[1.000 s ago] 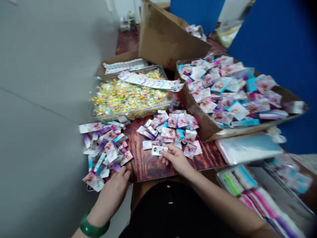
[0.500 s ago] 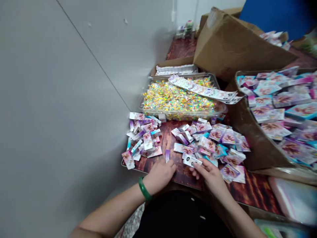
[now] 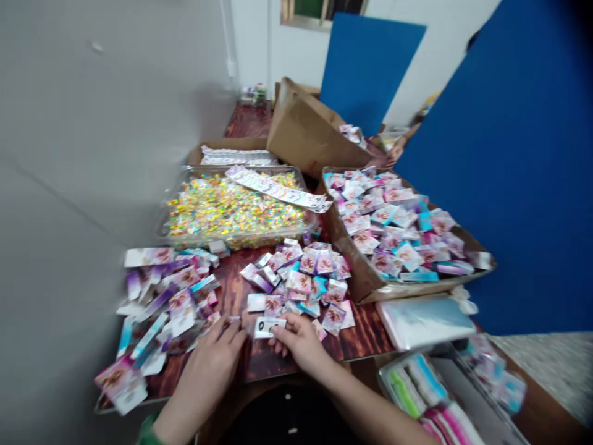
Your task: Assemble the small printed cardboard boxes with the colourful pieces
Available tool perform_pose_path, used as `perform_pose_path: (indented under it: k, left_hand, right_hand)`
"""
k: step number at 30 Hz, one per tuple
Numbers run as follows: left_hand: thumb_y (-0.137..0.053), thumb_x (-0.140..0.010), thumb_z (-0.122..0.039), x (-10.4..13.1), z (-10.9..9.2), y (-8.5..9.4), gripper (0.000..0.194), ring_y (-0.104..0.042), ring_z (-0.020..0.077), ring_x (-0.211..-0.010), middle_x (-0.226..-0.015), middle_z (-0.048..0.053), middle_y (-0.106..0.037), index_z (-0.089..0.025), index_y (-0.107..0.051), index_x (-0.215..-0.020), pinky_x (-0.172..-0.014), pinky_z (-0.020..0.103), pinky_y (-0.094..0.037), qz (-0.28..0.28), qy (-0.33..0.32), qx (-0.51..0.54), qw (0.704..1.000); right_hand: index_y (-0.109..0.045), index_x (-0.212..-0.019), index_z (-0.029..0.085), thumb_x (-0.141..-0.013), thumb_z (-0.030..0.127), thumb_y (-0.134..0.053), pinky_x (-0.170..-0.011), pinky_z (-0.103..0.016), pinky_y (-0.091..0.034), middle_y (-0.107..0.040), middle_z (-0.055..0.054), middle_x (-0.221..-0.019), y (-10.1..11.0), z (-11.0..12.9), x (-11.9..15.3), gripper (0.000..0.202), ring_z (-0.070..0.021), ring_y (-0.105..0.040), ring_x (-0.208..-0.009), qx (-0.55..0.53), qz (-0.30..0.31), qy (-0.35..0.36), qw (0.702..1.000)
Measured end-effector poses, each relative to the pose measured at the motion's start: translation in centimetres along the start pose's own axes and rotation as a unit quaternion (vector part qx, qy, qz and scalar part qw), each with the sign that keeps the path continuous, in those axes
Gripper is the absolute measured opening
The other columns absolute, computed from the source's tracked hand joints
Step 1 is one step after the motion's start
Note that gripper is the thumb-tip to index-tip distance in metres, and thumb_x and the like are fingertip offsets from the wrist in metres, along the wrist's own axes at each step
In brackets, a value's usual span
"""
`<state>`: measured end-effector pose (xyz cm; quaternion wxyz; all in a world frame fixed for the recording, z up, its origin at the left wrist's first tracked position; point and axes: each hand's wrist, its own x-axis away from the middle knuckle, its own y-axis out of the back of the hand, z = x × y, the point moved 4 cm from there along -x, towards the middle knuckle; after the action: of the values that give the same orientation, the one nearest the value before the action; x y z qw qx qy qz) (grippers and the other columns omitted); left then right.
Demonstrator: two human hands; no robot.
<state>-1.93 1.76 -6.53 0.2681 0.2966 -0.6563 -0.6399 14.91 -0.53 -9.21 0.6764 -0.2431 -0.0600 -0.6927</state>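
In my right hand (image 3: 301,343), between thumb and fingers, is a small folded white paper slip (image 3: 263,327) with black circles printed on it. My left hand (image 3: 215,358) rests low over the table front, its fingers bent together on a small purple-edged box (image 3: 233,320), mostly hidden by them. Beyond my right hand lies a heap of small printed boxes (image 3: 299,281) in white, purple, pink and blue. Left of my left hand is a looser pile of cartons (image 3: 180,303), some with flaps open.
A clear plastic tub (image 3: 222,238) of tiny colourful packets stands behind the piles, with a printed paper strip (image 3: 278,188) across it. A large carton (image 3: 352,253) full of boxes stands right. Clear plastic bags (image 3: 426,321) lie before it. A grey partition (image 3: 69,185) borders the left.
The view has swung right, bringing in the blue panels and more of the full carton. My right hand still holds the slip; my left fingers now cover more of the small purple-edged box.
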Motion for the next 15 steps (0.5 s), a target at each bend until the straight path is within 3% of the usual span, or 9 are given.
perform_pose_path:
  k: [4,7,15]
  left_hand:
    - [-0.04,-0.077,-0.007,0.0,0.5,-1.2,0.043,-0.058,0.027,-0.107,-0.113,0.009,-0.066,-0.019,-0.064,-0.11,-0.093,0.042,-0.045,-0.09,-0.073,-0.008,0.993]
    - [-0.04,-0.081,-0.014,-0.5,0.4,-1.0,0.036,-0.061,0.025,-0.102,-0.111,0.009,-0.067,-0.018,-0.065,-0.107,-0.09,0.037,-0.046,-0.143,-0.11,0.001,0.984]
    - [-0.041,-0.089,-0.034,-1.7,0.4,0.1,0.029,-0.067,0.0191,-0.091,-0.103,0.005,-0.071,-0.023,-0.065,-0.103,-0.08,0.028,-0.054,-0.165,-0.121,0.054,0.977]
  right_hand:
    - [-0.053,-0.073,0.016,-0.058,0.057,-0.069,-0.041,-0.02,-0.033,-0.06,0.003,-0.057,0.1,0.2,-0.5,0.047,-0.0063,-0.048,-0.041,-0.009,-0.004,-0.006,1.0]
    - [-0.053,-0.075,0.016,-0.057,0.058,-0.07,-0.042,-0.02,-0.034,-0.059,0.003,-0.057,0.2,0.6,-0.6,0.049,-0.0063,-0.048,-0.041,-0.021,-0.003,-0.008,1.0]
    - [-0.055,-0.076,0.016,-0.056,0.057,-0.071,-0.042,-0.021,-0.036,-0.058,0.005,-0.057,0.5,0.6,-1.3,0.048,-0.0061,-0.047,-0.04,-0.028,-0.004,-0.012,1.0]
